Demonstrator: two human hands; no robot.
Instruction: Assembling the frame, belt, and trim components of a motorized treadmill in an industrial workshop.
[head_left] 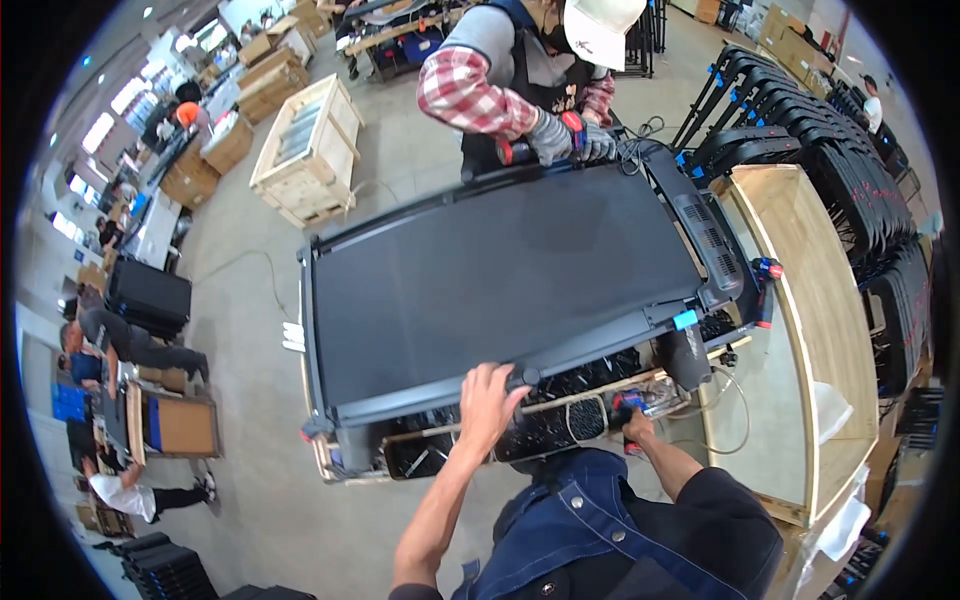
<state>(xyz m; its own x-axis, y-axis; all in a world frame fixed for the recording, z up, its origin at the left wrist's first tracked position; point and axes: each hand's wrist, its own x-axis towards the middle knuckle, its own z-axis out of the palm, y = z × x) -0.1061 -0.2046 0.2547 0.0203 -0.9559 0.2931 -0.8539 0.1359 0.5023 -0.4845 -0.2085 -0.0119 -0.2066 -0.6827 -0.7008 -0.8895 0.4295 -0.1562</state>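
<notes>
A treadmill base [490,270] with a broad black belt lies across a low frame in front of me. At its near side rail, my left hand [482,408] has its thumb and fingers around a short black cylindrical part [524,379]. My right hand [638,427], low by the near right corner, is closed on a blue and red cordless drill [630,402]. The drill's front end is by the frame under the deck. Across the treadmill, a co-worker's gloved hands [570,137] hold a red and black power tool [573,122] above the far rail.
An open wooden crate [800,350] stands close on the right, with another red and blue tool [768,280] near its edge. Black frames [800,110] are stacked behind it. A slatted crate [310,150] stands at back left; a cable [735,400] loops near my right hand.
</notes>
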